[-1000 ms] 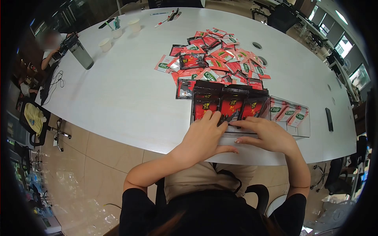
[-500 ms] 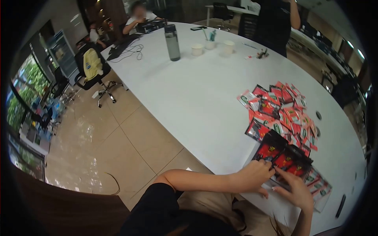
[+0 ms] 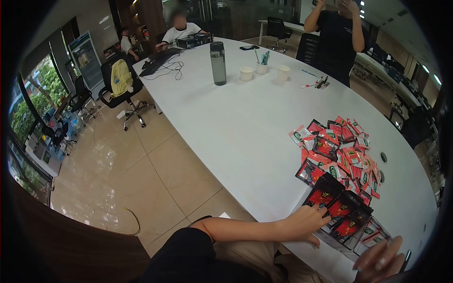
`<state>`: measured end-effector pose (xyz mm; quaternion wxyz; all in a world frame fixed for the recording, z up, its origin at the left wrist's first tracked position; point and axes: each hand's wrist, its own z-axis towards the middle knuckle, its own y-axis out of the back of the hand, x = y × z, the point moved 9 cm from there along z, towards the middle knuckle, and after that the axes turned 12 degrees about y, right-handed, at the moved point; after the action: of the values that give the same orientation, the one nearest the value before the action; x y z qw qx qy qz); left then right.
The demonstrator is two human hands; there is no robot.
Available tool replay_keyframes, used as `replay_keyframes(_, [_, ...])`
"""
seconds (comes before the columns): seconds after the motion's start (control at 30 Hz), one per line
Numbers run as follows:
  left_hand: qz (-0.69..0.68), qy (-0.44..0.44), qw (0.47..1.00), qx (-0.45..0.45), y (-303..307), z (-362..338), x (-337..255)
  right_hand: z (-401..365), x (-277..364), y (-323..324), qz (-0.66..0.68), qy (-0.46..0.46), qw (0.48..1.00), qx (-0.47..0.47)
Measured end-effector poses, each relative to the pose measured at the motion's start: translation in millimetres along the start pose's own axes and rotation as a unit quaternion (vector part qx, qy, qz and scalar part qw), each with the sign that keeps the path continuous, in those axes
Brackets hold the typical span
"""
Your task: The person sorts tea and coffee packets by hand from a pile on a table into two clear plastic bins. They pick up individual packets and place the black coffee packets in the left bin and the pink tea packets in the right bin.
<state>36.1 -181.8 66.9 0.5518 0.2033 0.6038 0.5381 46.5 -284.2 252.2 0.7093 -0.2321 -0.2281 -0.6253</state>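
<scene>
My left hand [image 3: 306,222] rests at the near left edge of an open box [image 3: 357,240] divided into compartments. Its fingers curl over the edge onto black-and-red coffee sachets [image 3: 343,207] standing in the box, with the thumb outside. My right hand [image 3: 383,258], blurred by motion, hangs apart from the box at its near right, fingers apart and nothing visible in them. Red-and-white sachets [image 3: 373,234] lie in the right-hand compartment. Beyond the box spreads a loose pile of red, white and black sachets [image 3: 342,153].
On the white table [image 3: 226,127] stand a grey water bottle [image 3: 218,64], paper cups [image 3: 246,74] and a pen cup [image 3: 262,67]. Pens [image 3: 317,84] and a phone [image 3: 249,47] lie farther back. One person [image 3: 181,33] sits opposite; another [image 3: 337,42] stands at the right.
My right hand has left the sachets in the box and moved right and toward me. My left hand stays at the box. The view has tilted up slightly.
</scene>
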Motion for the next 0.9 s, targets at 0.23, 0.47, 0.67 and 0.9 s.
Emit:
replay_keyframes(0.23, [0.002,-0.002,1.0,0.011,-1,1,1,6,14,-31,0.116,-0.04,0.977,-0.173])
replay_keyframes(0.47, [0.008,0.0,1.0,0.005,-5,2,2,-6,12,-30,0.128,-0.04,0.98,-0.149])
replay_keyframes(0.67, [0.003,-0.004,1.0,-0.019,-4,1,1,-15,-1,-43,0.132,-0.085,0.977,0.142])
replay_keyframes(0.9, [0.007,0.008,1.0,-0.012,-4,1,0,-45,-32,-63,-0.226,-0.018,0.864,0.45])
